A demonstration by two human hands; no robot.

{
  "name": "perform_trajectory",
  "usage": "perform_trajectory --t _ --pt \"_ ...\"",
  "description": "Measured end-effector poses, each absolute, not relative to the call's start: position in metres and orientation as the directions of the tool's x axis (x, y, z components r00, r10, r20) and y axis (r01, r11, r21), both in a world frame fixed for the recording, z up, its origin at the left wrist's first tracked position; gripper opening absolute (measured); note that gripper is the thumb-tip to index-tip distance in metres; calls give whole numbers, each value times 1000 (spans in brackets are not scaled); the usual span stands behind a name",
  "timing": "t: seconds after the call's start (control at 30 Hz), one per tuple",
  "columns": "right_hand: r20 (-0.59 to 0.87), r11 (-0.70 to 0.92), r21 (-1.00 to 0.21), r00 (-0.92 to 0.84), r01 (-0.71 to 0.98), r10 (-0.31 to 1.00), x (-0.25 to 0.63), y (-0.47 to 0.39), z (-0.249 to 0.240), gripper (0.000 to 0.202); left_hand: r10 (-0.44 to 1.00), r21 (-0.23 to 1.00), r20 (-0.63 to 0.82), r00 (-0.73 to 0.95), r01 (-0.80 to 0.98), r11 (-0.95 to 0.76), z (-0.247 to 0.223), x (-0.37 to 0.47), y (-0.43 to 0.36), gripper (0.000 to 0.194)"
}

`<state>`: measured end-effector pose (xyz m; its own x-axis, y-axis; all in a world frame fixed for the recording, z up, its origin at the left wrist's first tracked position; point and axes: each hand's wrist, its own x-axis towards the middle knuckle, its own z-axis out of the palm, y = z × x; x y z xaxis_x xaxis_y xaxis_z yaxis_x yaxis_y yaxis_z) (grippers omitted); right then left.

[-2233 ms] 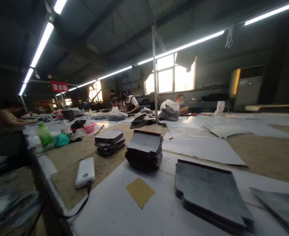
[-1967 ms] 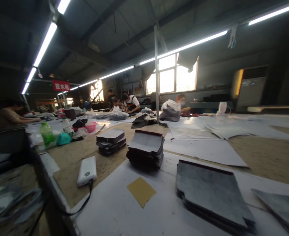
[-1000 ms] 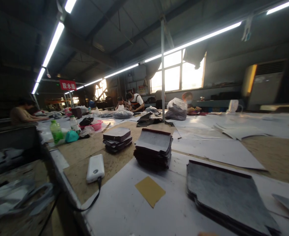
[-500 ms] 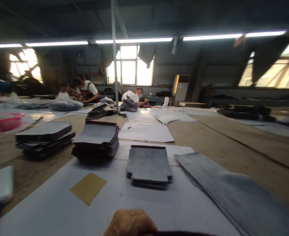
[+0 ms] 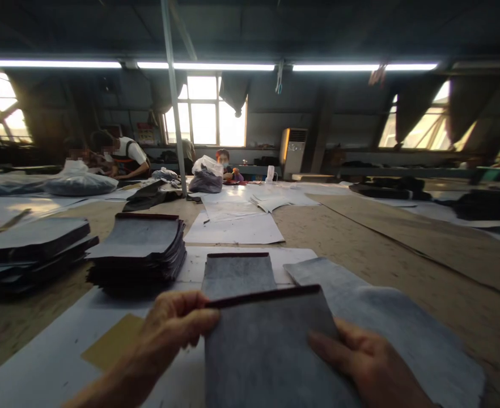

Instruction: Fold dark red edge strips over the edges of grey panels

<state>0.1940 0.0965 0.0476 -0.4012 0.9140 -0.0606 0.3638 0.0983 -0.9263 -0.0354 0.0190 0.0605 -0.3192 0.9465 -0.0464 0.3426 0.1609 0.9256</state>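
Two hands are clamped on one gray panel, held up at the near side of the table, its lower end out of view. Your left hand pinches the upper left corner, at the end of the dark edge strip; your right hand grips the right side, thumb flat on the face, its fingers behind mostly hidden. The strip is slightly tilted, higher on the right. Behind the panel, partly covered by it, lies a low pile with a similar dark edge; the tall stack stands to its left, and loose gray sheets lie to the right. The step in hand appears to be handling and squaring this panel. For good work, level the strip before letting either grip go, keep both thumbs light so the face does not crease, and support the right side evenly. Whether one layer or several is held, you cannot tell from here.
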Motion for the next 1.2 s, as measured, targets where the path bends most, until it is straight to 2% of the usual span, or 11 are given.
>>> perform_trajectory --t 0.13,0.3,0.43,0.63,0.8,0.9,1.03,1.2 --pt "-20 217 -772 -363 598 932 152 141 59 30 909 846 49 -413 501 181 72 -69 78 22" --pt "7 233 -574 -280 785 960 116 177 50 27 878 647 113 -465 705 289 57 -92 116 25" --pt "45 272 -414 -279 869 959 109 176 41 25 868 512 142 -476 786 347 47 -94 122 25" --pt "106 293 -322 -274 900 956 106 175 29 25 833 392 185 -521 817 424 30 -95 127 26" --pt "233 353 -295 -291 888 928 116 163 27 27 784 410 263 -562 801 436 31 -93 118 28" --pt "282 395 -262 -322 880 904 147 154 31 16 791 434 328 -516 826 358 33 -92 104 39" --pt "286 384 -206 -320 900 903 217 139 34 2 782 387 545 -302 918 85 24 -81 77 46" --pt "226 271 -223 -221 936 949 289 130 29 11 863 380 505 -10 901 -212 10 -41 54 31"
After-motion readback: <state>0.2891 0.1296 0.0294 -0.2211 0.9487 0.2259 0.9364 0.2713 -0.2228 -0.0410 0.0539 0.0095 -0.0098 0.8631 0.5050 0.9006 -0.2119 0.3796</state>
